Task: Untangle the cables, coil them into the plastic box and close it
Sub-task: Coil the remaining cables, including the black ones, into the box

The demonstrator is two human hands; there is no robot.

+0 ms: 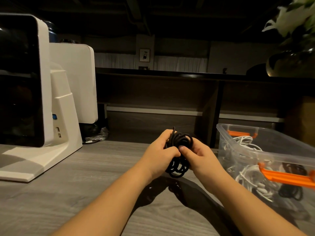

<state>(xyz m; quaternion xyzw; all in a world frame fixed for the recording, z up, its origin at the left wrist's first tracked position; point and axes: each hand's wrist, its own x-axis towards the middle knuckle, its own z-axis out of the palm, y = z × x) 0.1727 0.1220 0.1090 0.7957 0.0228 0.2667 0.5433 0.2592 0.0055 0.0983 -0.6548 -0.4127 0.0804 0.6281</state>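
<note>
A white machine (pixel 64 116) stands far left on the grey table (pixel 85 167); plant (pixel 293 16) upper right.

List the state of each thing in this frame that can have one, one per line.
Black cable: bundled in loops, held above the table by both hands.
Left hand: fingers curled round the cable bundle.
Right hand: grip on the bundle, thumb pressed against it.
Plastic box: open, no lid on it.
White cables: lying loose inside the box.
Orange latches: unfastened.
White monitor: screen dark.
</note>
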